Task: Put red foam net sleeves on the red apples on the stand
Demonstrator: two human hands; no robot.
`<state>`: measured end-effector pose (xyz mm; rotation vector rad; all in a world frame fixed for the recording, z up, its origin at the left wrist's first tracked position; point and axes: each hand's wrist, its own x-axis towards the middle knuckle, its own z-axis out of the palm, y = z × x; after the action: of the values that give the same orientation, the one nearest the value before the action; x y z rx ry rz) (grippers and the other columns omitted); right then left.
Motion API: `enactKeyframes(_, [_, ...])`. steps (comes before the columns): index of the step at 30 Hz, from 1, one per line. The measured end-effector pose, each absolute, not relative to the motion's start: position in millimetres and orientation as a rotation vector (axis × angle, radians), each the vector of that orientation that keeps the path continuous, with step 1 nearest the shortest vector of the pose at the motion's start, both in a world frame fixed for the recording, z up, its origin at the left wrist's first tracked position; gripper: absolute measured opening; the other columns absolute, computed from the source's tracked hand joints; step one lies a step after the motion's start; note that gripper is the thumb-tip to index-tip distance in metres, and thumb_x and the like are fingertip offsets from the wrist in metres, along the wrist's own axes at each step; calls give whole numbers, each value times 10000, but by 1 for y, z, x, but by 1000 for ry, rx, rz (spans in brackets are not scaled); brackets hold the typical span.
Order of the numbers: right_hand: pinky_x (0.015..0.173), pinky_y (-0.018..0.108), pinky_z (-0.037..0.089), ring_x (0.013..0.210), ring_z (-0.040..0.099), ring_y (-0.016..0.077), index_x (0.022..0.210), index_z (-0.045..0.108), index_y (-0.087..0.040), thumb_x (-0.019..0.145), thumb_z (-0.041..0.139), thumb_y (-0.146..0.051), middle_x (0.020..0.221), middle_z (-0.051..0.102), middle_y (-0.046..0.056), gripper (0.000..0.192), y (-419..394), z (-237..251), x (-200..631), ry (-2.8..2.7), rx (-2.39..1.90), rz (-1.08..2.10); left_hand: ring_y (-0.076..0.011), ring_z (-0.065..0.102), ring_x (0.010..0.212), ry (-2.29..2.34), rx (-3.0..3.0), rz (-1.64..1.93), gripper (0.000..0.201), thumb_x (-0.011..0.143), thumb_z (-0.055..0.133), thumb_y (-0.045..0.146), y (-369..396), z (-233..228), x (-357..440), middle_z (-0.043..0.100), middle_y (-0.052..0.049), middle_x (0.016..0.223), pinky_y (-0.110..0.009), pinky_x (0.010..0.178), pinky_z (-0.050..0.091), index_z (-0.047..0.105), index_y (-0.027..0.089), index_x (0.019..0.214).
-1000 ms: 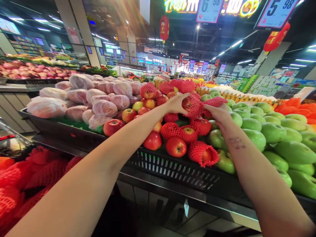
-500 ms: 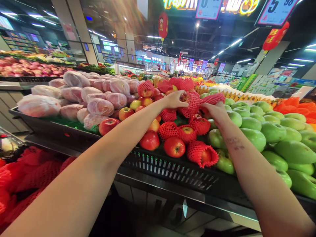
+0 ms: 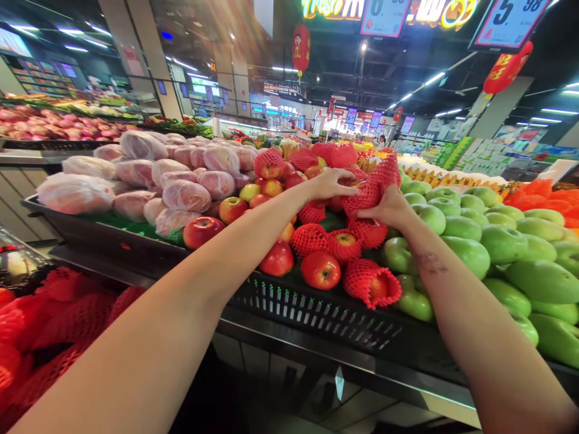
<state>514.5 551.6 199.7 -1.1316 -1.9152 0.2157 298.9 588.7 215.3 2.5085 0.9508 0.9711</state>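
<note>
Over the red apples, my left hand is curled at the back of an apple in a red foam net, its fingertips partly hidden. My right hand is closed around a red foam net sleeve that points upward, and its thumb stretches left across the netted apple's lower front. Whether the sleeve has fruit inside is hidden. Below the hands lie more netted apples and a bare red apple, with a loosely netted apple at the front rim.
Green apples fill the right side of the black crate. Film-wrapped pinkish produce is heaped on the left. Red foam nets lie in a pile at lower left. Price signs and red lanterns hang overhead.
My right hand has moved left and closer to the netted apple. The foam sleeve in it has swung from lying sideways to pointing upward. My left hand stays by the apple, its fingers slightly straighter.
</note>
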Motion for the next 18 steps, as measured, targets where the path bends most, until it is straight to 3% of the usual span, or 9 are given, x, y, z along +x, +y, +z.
enactKeyframes(2, [1086,580,497,1072,659,363,973,658,-178,439,970,-344,989,677,103,640,554,200,516,-1929,-1206,183,-288,604,1281,1009,2471,1081,468,949,511,498,588,218,299,684,-143,1304,-453,1152,447,705,154,1199])
enactKeyframes(5, [1107,591,487,1107,645,377,978,654,-189,419,973,-368,1010,672,104,667,556,199,518,-1913,-1206,124,-280,577,1359,1101,2385,1116,517,1011,393,529,586,221,298,642,-133,1433,-454,1149,467,626,194,1329])
enactKeyframes(8, [1072,588,511,1064,654,374,963,647,-190,425,965,-403,991,670,101,660,557,198,518,-1900,-1205,103,-303,614,1341,1162,2427,875,789,867,619,649,583,224,296,658,-137,1438,-426,1134,483,525,199,1508])
enactKeyframes(11, [1044,582,529,1038,658,380,938,625,-201,408,975,-423,979,667,105,673,555,199,515,-1894,-1232,71,-356,592,1383,1272,2526,689,1051,685,794,637,578,224,296,625,-187,1489,-422,1167,463,508,127,1558])
enactKeyframes(14, [1082,552,515,1085,654,382,957,618,-213,429,979,-353,1007,677,107,654,550,200,509,-1933,-1189,76,-374,516,1471,1369,2585,654,1153,653,822,595,576,224,299,534,-230,1587,-421,1242,391,446,59,1602])
enactKeyframes(18, [1098,550,492,1119,634,389,916,604,-209,503,955,-340,998,664,112,557,541,204,506,-1902,-1190,78,-381,471,1514,1532,2600,648,1162,688,824,561,579,224,297,478,-220,1645,-455,1281,341,367,104,1654])
